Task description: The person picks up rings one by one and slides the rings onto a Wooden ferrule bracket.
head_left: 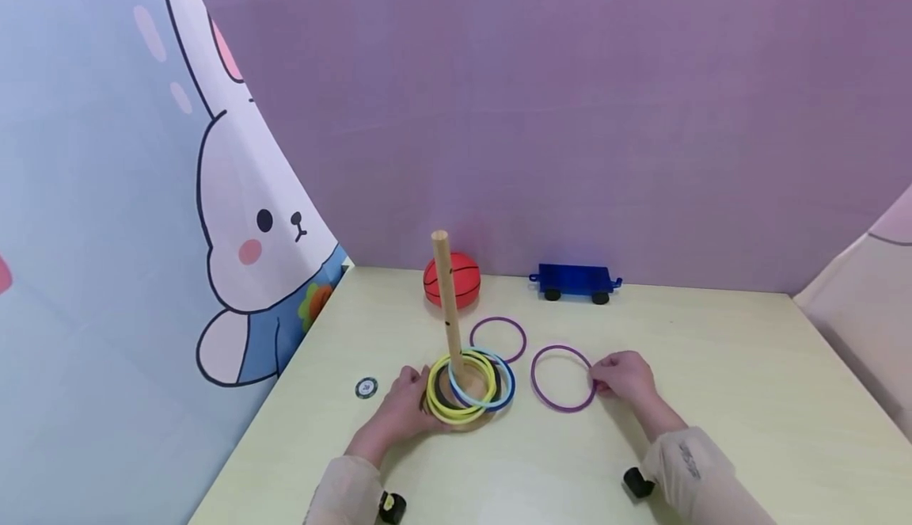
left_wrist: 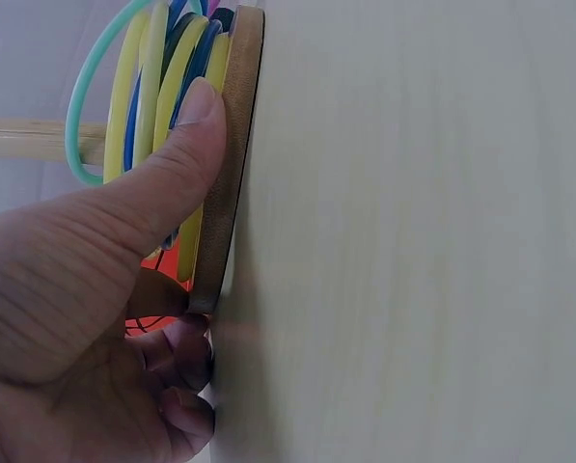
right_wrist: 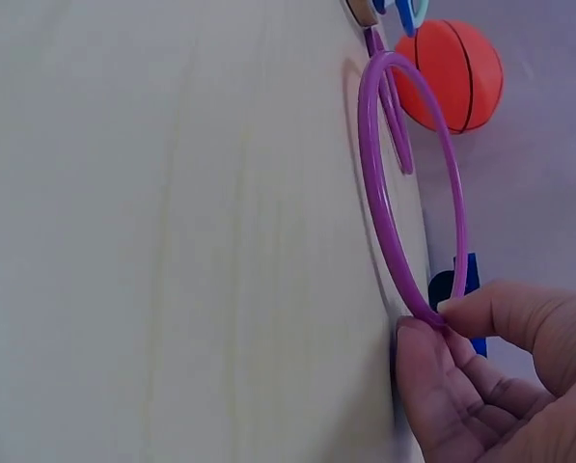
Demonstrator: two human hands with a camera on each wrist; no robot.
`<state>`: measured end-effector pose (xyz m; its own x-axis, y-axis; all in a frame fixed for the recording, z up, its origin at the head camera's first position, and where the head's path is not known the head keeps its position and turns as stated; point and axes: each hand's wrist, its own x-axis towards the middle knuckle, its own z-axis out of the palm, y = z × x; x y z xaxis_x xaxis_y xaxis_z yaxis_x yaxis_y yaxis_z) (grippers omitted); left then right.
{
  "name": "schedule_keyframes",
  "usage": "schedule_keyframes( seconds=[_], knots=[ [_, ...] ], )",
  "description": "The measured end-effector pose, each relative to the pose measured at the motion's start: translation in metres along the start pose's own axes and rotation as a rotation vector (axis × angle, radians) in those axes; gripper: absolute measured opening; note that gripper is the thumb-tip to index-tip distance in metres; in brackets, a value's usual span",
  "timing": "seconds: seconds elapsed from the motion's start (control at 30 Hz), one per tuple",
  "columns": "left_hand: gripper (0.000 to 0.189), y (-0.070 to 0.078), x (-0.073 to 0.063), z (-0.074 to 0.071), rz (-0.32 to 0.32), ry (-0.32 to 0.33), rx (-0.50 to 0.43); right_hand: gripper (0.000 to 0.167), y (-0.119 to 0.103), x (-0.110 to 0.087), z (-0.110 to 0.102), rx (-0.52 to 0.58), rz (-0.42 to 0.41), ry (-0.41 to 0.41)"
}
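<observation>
A wooden ring toss stand (head_left: 446, 303) with an upright peg has yellow, dark, blue and light blue rings (head_left: 431, 398) stacked loosely around its foot. The left hand (head_left: 404, 410) grips the left side of its round base (left_wrist: 232, 164), thumb along the rim beside the rings and the other fingers curled at the far side. Between thumb and fingers, the right hand (head_left: 627, 376) pinches the right edge of a purple ring (head_left: 533, 378). In the right wrist view, that ring is tilted, slightly off the tabletop. Another purple ring (head_left: 526, 340) lies behind the stack.
Behind the peg sits a red ball (head_left: 466, 279) with black lines. A blue toy wagon (head_left: 573, 279) stands by the back edge of the pale table (head_left: 741, 398). Left of the left hand lies a small round chip (head_left: 366, 387). A purple cloth (head_left: 570, 113) hangs behind.
</observation>
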<state>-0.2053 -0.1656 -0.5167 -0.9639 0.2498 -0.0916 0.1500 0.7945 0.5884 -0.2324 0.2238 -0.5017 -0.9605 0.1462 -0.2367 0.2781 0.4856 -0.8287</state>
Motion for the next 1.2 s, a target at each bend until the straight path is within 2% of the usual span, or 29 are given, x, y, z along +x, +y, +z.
schedule_keyframes(
  seconds=[0.27, 0.6, 0.83, 1.2],
  knots=[
    [0.113, 0.002, -0.003, -0.002, -0.004, -0.004, -0.002, 0.019, -0.001, -0.014, -0.003, 0.047, -0.062, -0.036],
    [0.113, 0.004, -0.004, -0.003, 0.016, 0.01, -0.006, 0.017, -0.007, -0.033, -0.008, 0.118, -0.07, -0.094],
    [0.113, 0.006, -0.004, -0.004, 0.002, 0.001, -0.024, 0.019, -0.02, -0.051, -0.008, 0.183, -0.135, -0.132],
    [0.113, 0.004, -0.004, -0.003, 0.016, 0.002, -0.013, 0.024, -0.05, -0.07, 0.003, 0.251, -0.247, -0.253]
  ],
)
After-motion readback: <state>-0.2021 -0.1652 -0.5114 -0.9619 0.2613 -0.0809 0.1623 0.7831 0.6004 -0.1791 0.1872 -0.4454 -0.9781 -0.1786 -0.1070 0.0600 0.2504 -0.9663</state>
